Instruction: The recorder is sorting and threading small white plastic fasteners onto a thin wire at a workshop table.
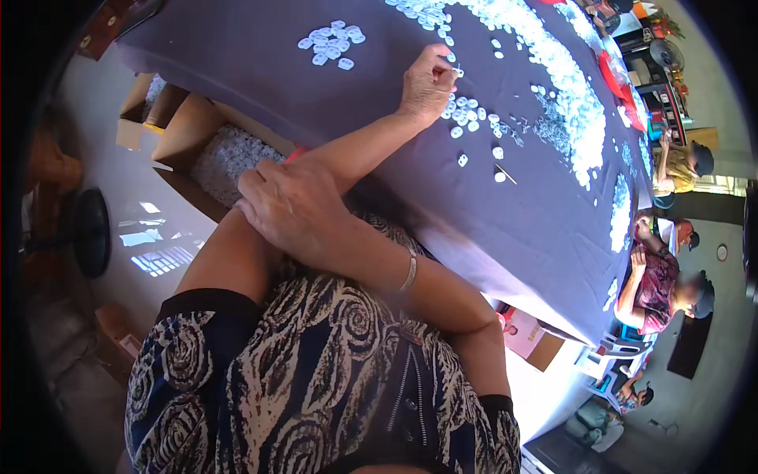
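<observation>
My left hand reaches over the dark-covered table, its thumb and finger closed in a pinch on a small white plastic piece. Just below that hand lies a loose group of white oval pieces with dark holes. Another small cluster of white pieces lies further left on the cloth. My right hand is folded over my left arm near the elbow, fingers bent against the skin.
A large spread of white pieces and small dark bits covers the far side. A thin stick touches one piece. Below the table edge, an open cardboard box holds many pieces. People sit across at the right.
</observation>
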Demonstrator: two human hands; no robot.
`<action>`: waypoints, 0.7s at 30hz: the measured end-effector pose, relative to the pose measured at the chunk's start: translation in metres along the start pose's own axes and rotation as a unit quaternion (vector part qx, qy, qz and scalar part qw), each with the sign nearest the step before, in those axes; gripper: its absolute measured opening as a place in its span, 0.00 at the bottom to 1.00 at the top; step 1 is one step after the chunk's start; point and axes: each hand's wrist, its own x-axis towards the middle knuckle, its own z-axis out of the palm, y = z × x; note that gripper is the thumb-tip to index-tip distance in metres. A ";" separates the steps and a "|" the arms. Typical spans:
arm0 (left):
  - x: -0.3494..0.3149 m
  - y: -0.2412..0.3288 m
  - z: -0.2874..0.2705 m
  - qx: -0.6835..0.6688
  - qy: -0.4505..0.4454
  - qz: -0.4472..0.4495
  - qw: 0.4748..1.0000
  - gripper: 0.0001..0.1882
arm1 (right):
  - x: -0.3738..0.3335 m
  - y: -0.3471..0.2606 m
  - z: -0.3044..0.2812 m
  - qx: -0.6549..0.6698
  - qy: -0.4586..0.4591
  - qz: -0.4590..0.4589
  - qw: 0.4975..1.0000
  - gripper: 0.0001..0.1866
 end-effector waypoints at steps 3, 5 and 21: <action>0.000 0.001 -0.001 0.004 -0.013 -0.005 1.000 0.17 | 0.002 0.004 0.000 0.023 0.018 -0.001 1.000 0.11; 0.000 0.003 -0.001 -0.005 -0.017 0.002 1.000 0.17 | 0.003 0.006 -0.001 0.052 0.021 -0.004 0.998 0.11; -0.001 0.000 -0.002 0.050 -0.066 0.024 0.996 0.16 | 0.005 0.012 -0.004 0.076 0.016 0.015 0.997 0.11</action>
